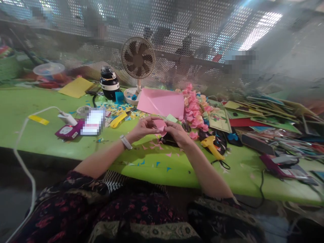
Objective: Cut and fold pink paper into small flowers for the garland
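A small pink paper piece is pinched between my two hands above the green table. My left hand, with a pale band at the wrist, grips its left side with thumb and fingers. On the other side, my right hand holds the paper's right edge, fingers curled. Just beneath the hands lies a dark object, partly covered by them. Scissors rest beside my right hand. Small pink scraps are scattered below, and a large pink sheet lies behind the hands.
Pink paper flowers are heaped behind my right hand. A yellow glue gun lies to the right, a yellow cutter to the left. A lit phone leans by a purple power box. Behind stands a fan.
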Tool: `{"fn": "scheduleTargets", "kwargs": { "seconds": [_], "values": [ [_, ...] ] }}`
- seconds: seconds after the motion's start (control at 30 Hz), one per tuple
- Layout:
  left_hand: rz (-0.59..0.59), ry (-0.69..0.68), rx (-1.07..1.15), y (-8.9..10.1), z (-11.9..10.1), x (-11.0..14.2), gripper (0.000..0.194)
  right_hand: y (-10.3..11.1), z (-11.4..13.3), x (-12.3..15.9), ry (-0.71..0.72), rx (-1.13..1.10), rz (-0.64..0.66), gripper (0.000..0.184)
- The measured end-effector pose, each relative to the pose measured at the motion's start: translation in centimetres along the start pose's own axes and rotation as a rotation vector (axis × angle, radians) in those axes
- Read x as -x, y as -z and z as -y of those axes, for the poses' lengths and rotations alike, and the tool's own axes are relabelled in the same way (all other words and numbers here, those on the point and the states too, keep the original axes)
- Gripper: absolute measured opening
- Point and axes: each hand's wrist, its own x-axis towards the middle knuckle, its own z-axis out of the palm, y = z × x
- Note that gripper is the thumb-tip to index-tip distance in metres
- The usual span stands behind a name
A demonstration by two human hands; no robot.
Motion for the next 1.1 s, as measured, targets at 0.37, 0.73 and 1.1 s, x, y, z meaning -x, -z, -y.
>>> {"fn": "scheduleTargets", "kwargs": {
  "seconds": [0.37,0.73,1.1],
  "values": [
    [0.034,-0.094,0.056,-0.4,0.7,-0.2,0.051,-0.3,0.4,0.3,0.025,0.085,0.017,0.02],
    [-0.088,-0.123,-0.152,-0.4,-0.6,0.0,0.037,0.3,0.8,0.4,0.095,0.177,-0.111,0.021],
    [-0.08,-0.039,-0.136,-0.9,0.2,-0.1,0.043,0.0,0.9,0.7,0.064,0.225,-0.062,0.024]
  ]
}}
